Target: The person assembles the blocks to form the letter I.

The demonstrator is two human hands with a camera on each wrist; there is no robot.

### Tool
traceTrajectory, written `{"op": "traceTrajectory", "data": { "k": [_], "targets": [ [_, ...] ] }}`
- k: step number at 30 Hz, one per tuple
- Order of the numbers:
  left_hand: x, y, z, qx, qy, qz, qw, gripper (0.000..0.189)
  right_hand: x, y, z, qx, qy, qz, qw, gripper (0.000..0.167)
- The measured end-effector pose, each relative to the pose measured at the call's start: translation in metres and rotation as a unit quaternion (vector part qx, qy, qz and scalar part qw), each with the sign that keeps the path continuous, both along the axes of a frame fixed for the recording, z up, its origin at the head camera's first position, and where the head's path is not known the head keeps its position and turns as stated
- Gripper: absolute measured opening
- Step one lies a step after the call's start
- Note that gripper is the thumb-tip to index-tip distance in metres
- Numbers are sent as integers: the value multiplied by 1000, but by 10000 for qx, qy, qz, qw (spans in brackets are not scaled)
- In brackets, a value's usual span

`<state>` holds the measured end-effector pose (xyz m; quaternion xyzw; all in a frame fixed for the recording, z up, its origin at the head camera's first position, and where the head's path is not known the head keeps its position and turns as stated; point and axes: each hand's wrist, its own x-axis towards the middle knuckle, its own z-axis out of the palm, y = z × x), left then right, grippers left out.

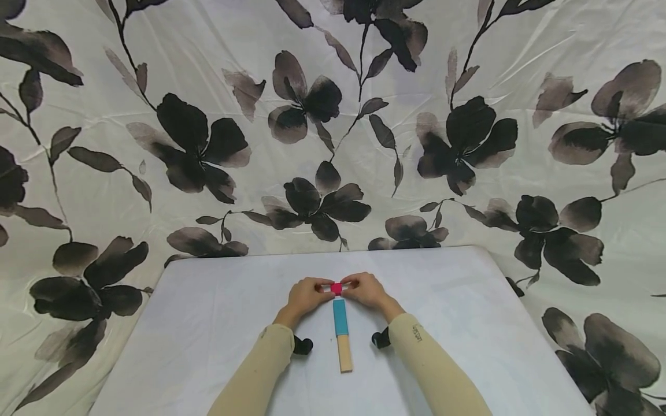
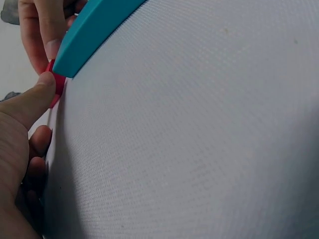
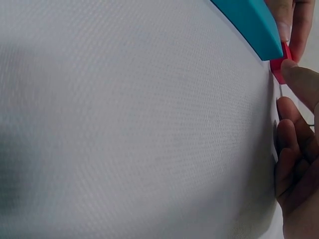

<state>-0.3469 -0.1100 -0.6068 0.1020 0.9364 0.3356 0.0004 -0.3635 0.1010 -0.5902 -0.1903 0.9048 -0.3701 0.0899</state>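
Note:
A small red block (image 1: 336, 289) is pinched from both sides at the far end of a row of blocks. My left hand (image 1: 308, 296) grips its left side between thumb and fingers. On the other side my right hand (image 1: 366, 290) holds it the same way. Just nearer to me lies a long teal block (image 1: 340, 316), and a plain wooden block (image 1: 344, 353) continues the line toward me. In the left wrist view the teal block (image 2: 89, 37) stands close beside the red block (image 2: 59, 84); whether they touch is unclear.
The blocks lie on a white-covered table (image 1: 208, 323), whose far edge runs behind the hands. Behind it hangs a white cloth (image 1: 395, 190) with dark flowers. A dark wrist camera (image 1: 303, 345) sits on the left wrist, another (image 1: 381, 338) on the right.

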Motion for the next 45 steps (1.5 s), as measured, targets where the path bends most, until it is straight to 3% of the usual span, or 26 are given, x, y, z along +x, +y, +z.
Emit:
{"op": "traceTrajectory", "data": {
  "k": [17, 24, 34, 45],
  "targets": [
    [5, 2, 7, -17, 106, 93, 9999, 36, -2, 2, 1, -9, 27, -11, 10000, 28],
    [8, 4, 4, -43, -41, 148, 9999, 37, 3, 3, -1, 30, 0, -36, 10000, 29],
    [4, 5, 5, -119, 157, 184, 9996, 36, -1, 2, 4, 12, 91, -55, 9999, 29],
    [6, 3, -1, -82, 204, 99, 9997, 36, 2, 1, -5, -73, 35, -121, 9999, 29]
  ]
}}
